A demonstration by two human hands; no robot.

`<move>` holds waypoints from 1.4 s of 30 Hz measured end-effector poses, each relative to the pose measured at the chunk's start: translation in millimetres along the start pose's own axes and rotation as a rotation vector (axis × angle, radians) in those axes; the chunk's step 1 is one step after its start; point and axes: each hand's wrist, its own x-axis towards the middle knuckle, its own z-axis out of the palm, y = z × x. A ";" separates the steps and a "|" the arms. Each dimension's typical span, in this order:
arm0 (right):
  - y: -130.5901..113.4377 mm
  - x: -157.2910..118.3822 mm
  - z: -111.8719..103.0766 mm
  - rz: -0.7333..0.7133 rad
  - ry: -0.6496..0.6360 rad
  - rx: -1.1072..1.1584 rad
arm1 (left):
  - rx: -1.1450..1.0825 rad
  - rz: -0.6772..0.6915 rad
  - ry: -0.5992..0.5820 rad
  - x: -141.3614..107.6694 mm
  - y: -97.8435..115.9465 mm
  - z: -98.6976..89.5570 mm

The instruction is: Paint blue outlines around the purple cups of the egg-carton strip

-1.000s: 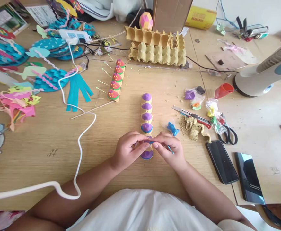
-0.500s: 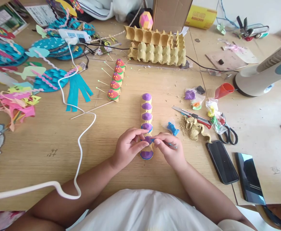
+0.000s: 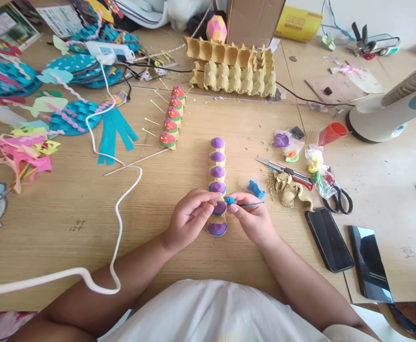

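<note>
A strip of egg carton point(image 3: 217, 172) lies lengthwise before me, its row of cups capped with purple clay. Thin blue edging shows around some of the lower caps. At the strip's left side, my left hand point(image 3: 189, 216) has thumb and index finger bent around a cup near the front end. My right hand point(image 3: 254, 218) pinches a small lump of blue clay point(image 3: 229, 200) just right of that cup. A thin blue strand point(image 3: 253, 204) sticks out to the right across the same fingers. More blue clay point(image 3: 256, 189) in clear wrap lies beyond my right hand.
Right of the strip lie a utility knife point(image 3: 286, 172), carton scraps point(image 3: 286, 190), scissors point(image 3: 339, 199) and two phones point(image 3: 329, 240). A finished red-and-green carton caterpillar point(image 3: 172, 116) stands at the back left. A white cable point(image 3: 118, 213) snakes along the left.
My right fingers have drawn slightly back and up, and the blue lump now shows plainly at their tips. The blue strand is more visible. My left hand has barely moved.
</note>
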 end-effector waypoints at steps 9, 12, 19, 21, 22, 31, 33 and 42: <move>-1.5 2.1 2.9 0.084 0.019 0.003 | 0.192 0.221 -0.093 -2.2 -1.1 -3.8; -2.3 1.4 3.5 0.072 -0.004 0.073 | 0.301 0.267 -0.107 -1.1 0.1 -3.8; -1.5 -0.7 3.8 0.048 -0.106 0.112 | 0.691 0.315 -0.154 -1.5 -1.2 0.7; 1.0 -1.2 1.7 0.021 -0.152 0.092 | 0.751 0.324 -0.142 -3.1 -1.7 1.3; 2.1 -1.5 0.6 0.006 -0.177 0.082 | 0.767 0.325 -0.135 -3.7 -1.6 1.3; -3.5 2.0 -2.0 0.033 -0.033 0.089 | 0.469 0.184 -0.045 -5.2 -1.4 -0.2; -5.5 2.7 -1.6 0.064 -0.023 0.149 | 0.436 0.174 -0.024 -5.4 -1.9 -0.3; -7.2 2.7 3.0 0.090 -0.066 0.190 | 0.606 0.298 -0.113 -2.5 -1.1 0.1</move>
